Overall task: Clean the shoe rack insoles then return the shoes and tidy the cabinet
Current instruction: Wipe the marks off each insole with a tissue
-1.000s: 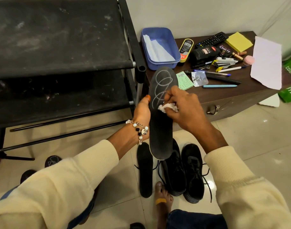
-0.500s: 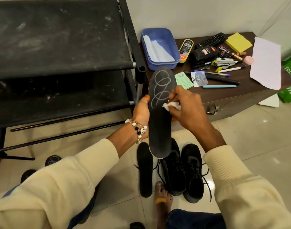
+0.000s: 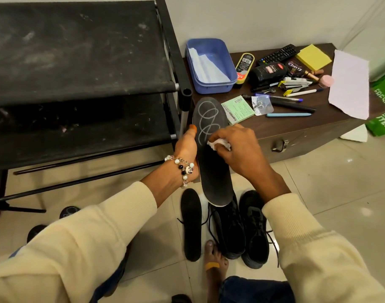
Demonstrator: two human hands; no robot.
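Observation:
My left hand [image 3: 186, 153] grips a black insole [image 3: 211, 171] by its left edge and holds it upright over the floor. White chalk loops mark the insole's upper half. My right hand [image 3: 235, 149] pinches a small white tissue wad [image 3: 217, 144] and presses it on the insole just below the loops. A second black insole [image 3: 191, 224] lies flat on the tiles below. Beside it stand two black lace-up shoes [image 3: 242, 228]. The black shoe rack [image 3: 78, 62] fills the upper left, its fabric shelves dusty and bare.
A low brown cabinet [image 3: 296, 132] at right carries a blue tub [image 3: 209, 64] with paper, shoe polish, a remote, sticky notes, pens and a white sheet. A green bag [image 3: 384, 106] stands at far right. My bare foot [image 3: 215, 259] rests on the tiles near the shoes.
My right hand with the tissue has shifted slightly across the insole, rightward and then back left. The insole and my left hand stay nearly still.

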